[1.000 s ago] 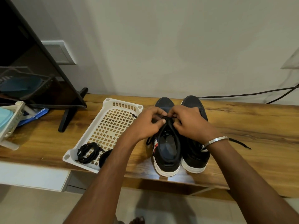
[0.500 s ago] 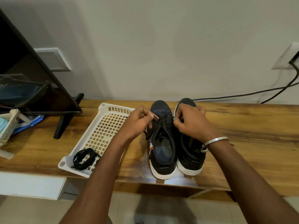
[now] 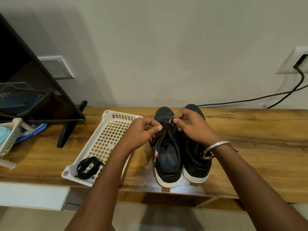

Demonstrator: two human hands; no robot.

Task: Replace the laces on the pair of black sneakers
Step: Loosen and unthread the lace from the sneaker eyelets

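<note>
We are looking down over the wooden desk (image 3: 250, 130), and there sit the two black sneakers (image 3: 168, 157) side by side near its front edge, white soles towards us, toes pointing at the wall. Both hands are up at the front of the left-hand shoe. Our left hand (image 3: 141, 134) has its fingers curled in, thumb and forefinger pinching one end of the black lace (image 3: 164, 130); the grip is tight and closed round it. Our right hand (image 3: 191, 127) mirrors that on the other side, fingertips nipping the lace's other end just above the eyelets, a silver bangle (image 3: 216, 148) round the wrist. The lace runs down from both pinches into the shoe's throat. The right-hand sneaker (image 3: 196, 160) lies just beside its partner, touching it, partly hidden under the right wrist; whether it is laced we cannot tell. To the left of the shoes rests a white perforated tray (image 3: 106, 130), and in its near corner a coiled bundle of black laces (image 3: 89, 167). Farther left a dark screen on a stand (image 3: 50, 90) leans over the desk, and a black cable (image 3: 250, 99) trails along the wall to a socket at the right.
</note>
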